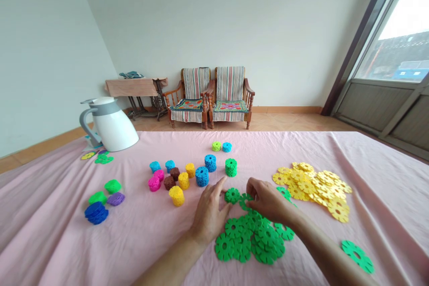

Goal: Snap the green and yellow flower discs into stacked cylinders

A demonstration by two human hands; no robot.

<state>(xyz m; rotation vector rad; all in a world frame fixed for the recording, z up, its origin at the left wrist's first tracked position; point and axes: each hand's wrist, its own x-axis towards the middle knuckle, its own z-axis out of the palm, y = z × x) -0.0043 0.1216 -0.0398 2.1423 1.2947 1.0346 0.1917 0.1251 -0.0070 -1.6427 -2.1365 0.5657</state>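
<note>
My left hand (212, 210) rests beside a short stack of green notched discs (232, 195), its thumb and fingers apart around the stack's left side. Just to the right, my right hand (268, 199) is closed on the edge of a single green disc (246, 202). A loose pile of green discs (248, 237) spreads below both hands. Beyond them stands a taller green stack (231, 167), with two blue stacks (202, 176) to its left.
Small yellow (176, 196), pink, brown and light blue stacks stand left of centre. A pile of yellow discs (311, 187) lies at right. At far left are dark blue discs (96, 212) and a white jug (114, 125). Two chairs (229, 94) stand beyond the pink-covered table (140, 241).
</note>
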